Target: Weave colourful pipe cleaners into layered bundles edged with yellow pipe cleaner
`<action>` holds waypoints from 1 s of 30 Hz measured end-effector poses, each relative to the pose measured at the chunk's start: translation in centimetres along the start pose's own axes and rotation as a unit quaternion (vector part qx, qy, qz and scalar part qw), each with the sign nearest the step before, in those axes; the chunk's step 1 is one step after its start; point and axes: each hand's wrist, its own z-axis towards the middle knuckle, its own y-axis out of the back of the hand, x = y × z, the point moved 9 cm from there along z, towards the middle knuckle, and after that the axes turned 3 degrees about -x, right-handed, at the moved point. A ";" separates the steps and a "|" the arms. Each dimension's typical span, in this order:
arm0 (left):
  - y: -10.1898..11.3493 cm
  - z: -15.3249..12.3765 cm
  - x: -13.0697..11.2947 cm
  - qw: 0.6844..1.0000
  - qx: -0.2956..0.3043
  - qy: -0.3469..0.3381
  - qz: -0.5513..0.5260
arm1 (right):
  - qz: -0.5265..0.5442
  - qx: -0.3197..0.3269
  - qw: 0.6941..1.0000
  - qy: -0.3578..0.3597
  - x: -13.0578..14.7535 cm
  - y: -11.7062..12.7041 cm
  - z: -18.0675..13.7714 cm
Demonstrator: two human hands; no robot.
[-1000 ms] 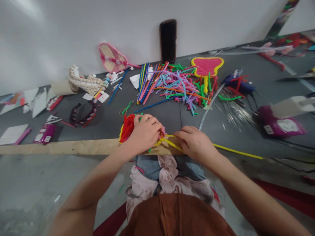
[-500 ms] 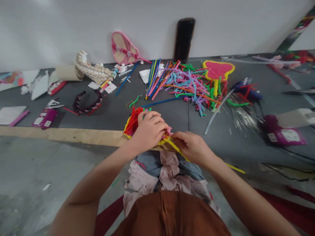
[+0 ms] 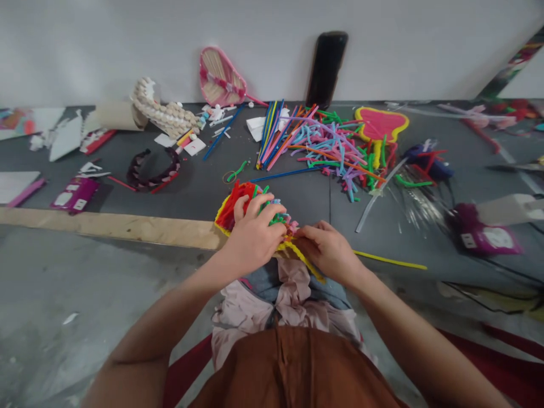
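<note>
A decorated piece made of coloured pipe cleaners (image 3: 232,209), red at its left end, green and pink farther right and edged in yellow, lies at the table's front edge. Over its top curls my left hand (image 3: 257,232), fingers somewhat apart and gripping it near the pink part; the thumb is hidden. Close by on the right, my right hand (image 3: 329,249) pinches at the piece's right end. A long yellow pipe cleaner (image 3: 395,260) sticks out to the right from behind that hand. Below the fingers hangs a twisted yellow edge (image 3: 308,265). The fingertips' exact contact is hidden.
Loose pipe cleaners (image 3: 327,144) are heaped behind the hands. A phone (image 3: 326,71) leans on the wall beside a pink fan (image 3: 221,79). A dark headband (image 3: 153,175) and a purple packet (image 3: 75,194) lie left; another purple packet (image 3: 491,238) lies right.
My left fingers have lifted and spread a little, baring more green and pink on the piece. The yellow pipe cleaner's free end has swung up. My right hand stays at the piece's right end.
</note>
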 end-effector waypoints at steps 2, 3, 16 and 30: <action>0.0 0.0 0.3 1.000 -0.009 0.015 -0.021 | 0.001 -0.037 0.998 0.042 0.6 0.4 -0.1; 0.0 -0.1 0.5 0.999 -0.017 0.022 -0.028 | -0.001 -0.066 0.996 0.063 1.0 0.8 -0.3; 1.4 -2.5 -0.4 0.972 -0.218 0.086 0.024 | 0.092 -0.106 0.989 0.055 1.8 0.6 -0.4; -5.8 -9.2 0.8 0.793 -0.156 0.354 -0.471 | 0.160 -0.091 0.982 0.048 1.5 -0.1 0.0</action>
